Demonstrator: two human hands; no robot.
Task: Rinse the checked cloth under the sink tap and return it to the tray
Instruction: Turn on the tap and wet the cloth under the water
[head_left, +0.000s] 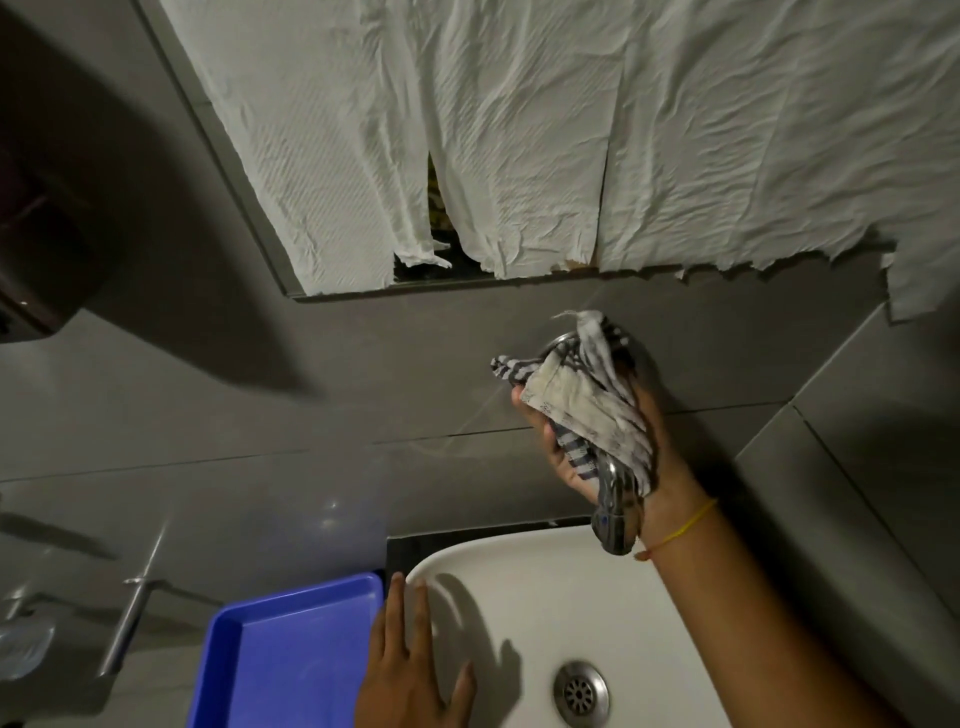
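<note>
At the right of the frame the right hand (597, 441) is raised against the grey wall, fingers curled around the bunched checked cloth (582, 400), which is gripped above the chrome tap (615, 512); part of the cloth drapes over the tap's upper body, and a thin yellow thread circles the wrist. The tap's spout hangs over the back rim of the white sink (545, 597), whose metal drain (581, 691) sits at the bottom centre-right. The left hand (410, 670) lies flat at the bottom centre, fingers spread and holding nothing, its fingertips on the sink's left rim. Just left of it sits the blue tray (291, 665), nothing visible in it. White crumpled paper sheets (519, 130) cover the mirror across the top of the frame.
</note>
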